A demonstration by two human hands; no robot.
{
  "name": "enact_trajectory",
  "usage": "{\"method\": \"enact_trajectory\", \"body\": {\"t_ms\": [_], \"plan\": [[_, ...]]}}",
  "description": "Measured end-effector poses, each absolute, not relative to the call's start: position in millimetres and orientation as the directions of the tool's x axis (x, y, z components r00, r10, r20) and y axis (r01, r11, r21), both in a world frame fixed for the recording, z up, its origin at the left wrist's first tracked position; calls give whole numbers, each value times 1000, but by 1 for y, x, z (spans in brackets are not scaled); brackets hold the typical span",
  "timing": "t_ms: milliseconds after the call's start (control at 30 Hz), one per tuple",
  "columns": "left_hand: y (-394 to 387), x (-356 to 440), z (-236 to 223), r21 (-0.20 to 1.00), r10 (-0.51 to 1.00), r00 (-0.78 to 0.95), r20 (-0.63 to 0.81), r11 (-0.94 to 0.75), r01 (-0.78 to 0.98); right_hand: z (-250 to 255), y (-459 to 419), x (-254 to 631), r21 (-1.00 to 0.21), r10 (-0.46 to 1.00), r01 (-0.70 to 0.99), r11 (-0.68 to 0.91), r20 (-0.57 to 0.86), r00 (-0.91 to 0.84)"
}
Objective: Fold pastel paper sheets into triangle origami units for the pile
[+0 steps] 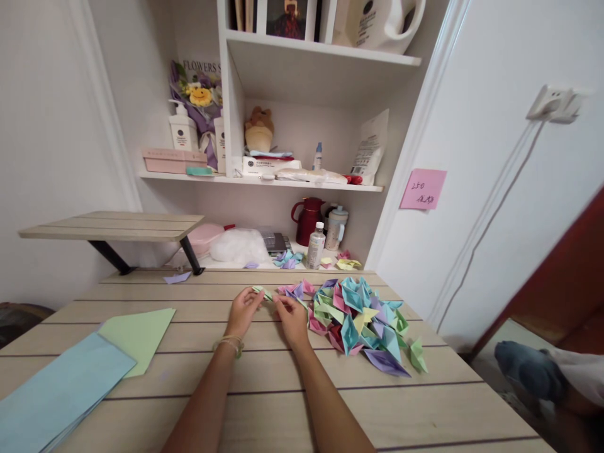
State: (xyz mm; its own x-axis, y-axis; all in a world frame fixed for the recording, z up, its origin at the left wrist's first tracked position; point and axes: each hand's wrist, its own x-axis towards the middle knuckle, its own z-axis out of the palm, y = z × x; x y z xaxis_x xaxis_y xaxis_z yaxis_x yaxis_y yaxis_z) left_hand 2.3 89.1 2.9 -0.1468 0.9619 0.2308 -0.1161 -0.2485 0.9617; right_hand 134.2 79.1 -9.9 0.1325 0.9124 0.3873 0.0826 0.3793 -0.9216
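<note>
A small folded piece of green paper (262,292) is held up between my two hands over the middle of the desk. My left hand (244,309) pinches its left part, with fingers closed. My right hand (291,318) closes thumb and fingers on its right end. Much of the paper is hidden by the fingers, so its exact shape cannot be made out. Just right of my right hand lies a heap of folded paper boats (358,318) in blue, green, pink, purple and yellow. One green paper boat (418,356) sits at the heap's right edge.
Blue paper sheets (66,390) and a green sheet (141,336) lie at the left of the slatted desk (264,415). A raised small shelf (113,225) stands at the back left. Behind are a bottle (316,246), a red jug (309,220) and more folded paper (287,258).
</note>
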Motion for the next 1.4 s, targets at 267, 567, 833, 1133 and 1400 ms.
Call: {"method": "enact_trajectory", "body": {"t_ms": [267, 567, 833, 1133, 1400], "plan": [[90, 1, 0, 938, 934, -150, 325, -338, -74, -10, 75, 133, -905, 904, 164, 394, 413, 107], [88, 0, 1, 922, 905, -213, 367, -385, -47, -6, 71, 133, -824, 846, 288, 488, 528, 78], [85, 2, 5, 932, 913, -206, 351, -362, -13, -14, 76, 130, -862, 882, 240, 447, 469, 41], [79, 8, 6, 930, 928, -70, 367, -366, 32, -16, 78, 130, -818, 860, 326, 475, 510, 26], [83, 6, 0, 913, 916, -7, 401, -399, 89, -10, 74, 131, -817, 860, 310, 485, 511, 1]]}}
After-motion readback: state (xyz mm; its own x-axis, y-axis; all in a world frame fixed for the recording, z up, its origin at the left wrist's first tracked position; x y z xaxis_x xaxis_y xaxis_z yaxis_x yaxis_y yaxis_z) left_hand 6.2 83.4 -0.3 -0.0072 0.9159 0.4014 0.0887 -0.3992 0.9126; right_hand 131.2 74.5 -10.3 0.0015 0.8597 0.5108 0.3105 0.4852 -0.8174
